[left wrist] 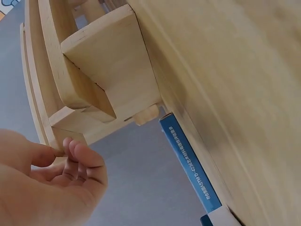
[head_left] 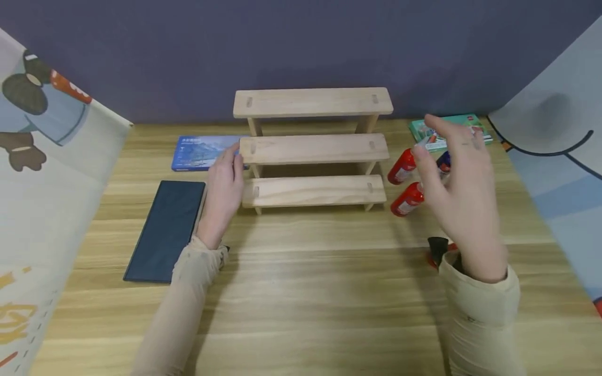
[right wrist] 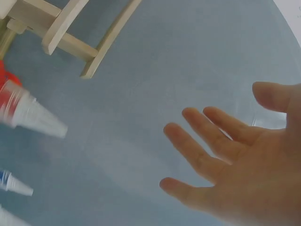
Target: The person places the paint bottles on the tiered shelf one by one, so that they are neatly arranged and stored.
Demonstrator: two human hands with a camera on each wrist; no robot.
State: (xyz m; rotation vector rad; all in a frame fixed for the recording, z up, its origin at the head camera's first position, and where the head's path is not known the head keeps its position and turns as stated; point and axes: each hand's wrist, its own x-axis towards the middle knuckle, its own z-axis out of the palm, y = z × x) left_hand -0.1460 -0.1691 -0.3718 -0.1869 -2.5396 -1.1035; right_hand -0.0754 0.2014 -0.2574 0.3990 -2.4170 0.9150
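Note:
A light wooden three-step rack point(head_left: 314, 149) stands at the back of the table. My left hand point(head_left: 224, 183) is at its left side, by the end of the middle step; in the left wrist view thumb and curled fingers pinch the board's end. My right hand point(head_left: 470, 193) is raised on the right with its fingers spread, holding nothing. Below and beside it stand two red bottles point(head_left: 408, 198) and a dark blue bottle point(head_left: 443, 161), partly hidden by the hand. White cone-shaped tips of bottles point(right wrist: 44, 120) show in the right wrist view.
Left of the rack lie a blue box point(head_left: 199, 152) with a mountain picture and a dark notebook point(head_left: 164, 230). A green box point(head_left: 475, 124) lies at the back right. A black and red object point(head_left: 438, 248) sits beside my right sleeve. A dark wall point(head_left: 301, 47) rises behind.

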